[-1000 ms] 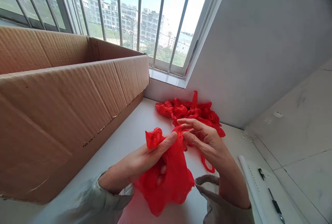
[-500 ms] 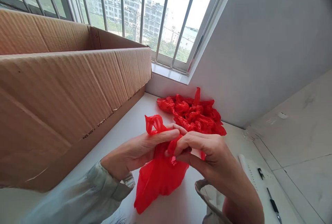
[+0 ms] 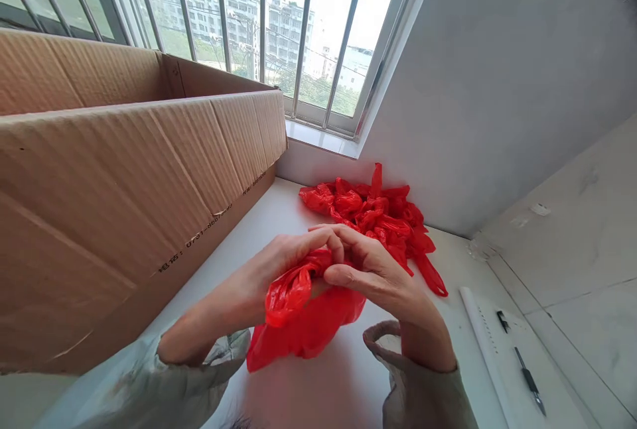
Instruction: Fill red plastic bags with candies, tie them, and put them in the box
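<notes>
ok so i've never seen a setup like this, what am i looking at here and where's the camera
There's no machine: these are a person's bare hands, filmed by one head-worn camera looking forward and down. The left hand holds a crumpled red plastic bag; the right hand is against it, fingertips partly hidden. On the white surface lie a heap of red plastic ahead and a pen to the right. A cardboard box stands to the left.
</notes>
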`<state>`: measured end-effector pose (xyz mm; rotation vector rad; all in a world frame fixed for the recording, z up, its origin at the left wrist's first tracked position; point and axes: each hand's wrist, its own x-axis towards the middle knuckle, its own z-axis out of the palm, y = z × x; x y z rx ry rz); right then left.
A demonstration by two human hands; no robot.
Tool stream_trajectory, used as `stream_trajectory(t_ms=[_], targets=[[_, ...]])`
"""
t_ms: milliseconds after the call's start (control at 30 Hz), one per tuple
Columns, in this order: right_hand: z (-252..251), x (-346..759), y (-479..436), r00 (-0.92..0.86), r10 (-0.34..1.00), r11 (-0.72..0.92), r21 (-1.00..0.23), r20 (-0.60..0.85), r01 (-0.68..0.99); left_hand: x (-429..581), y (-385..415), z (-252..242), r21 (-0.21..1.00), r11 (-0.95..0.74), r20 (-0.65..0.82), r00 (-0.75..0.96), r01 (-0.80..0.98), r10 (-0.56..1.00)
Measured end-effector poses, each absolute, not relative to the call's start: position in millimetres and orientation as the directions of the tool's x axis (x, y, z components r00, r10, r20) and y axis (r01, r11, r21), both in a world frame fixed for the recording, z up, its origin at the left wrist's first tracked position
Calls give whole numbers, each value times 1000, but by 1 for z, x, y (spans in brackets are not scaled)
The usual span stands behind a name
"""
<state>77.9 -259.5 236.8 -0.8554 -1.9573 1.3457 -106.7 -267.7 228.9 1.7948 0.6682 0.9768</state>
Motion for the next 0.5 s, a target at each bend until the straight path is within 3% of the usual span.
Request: stream_trajectory(t_ms=[133,233,400,500], targets=[[236,79,-263,-492,864,188,-975,107,118,-100,-269,225,844,-505,472,198,179,859],[230,78,-260,-457,889,80,-992,28,95,-94,-267,215,790,-562,564,66,244,823],[221,77,-249,-522,851,113,-989,47,96,-96,-262,206,562,-692,653,270,453,708],[221,82,-245,-411,901,194,-977,140,92,-99,-259,206,444,-728,620,407,523,671]])
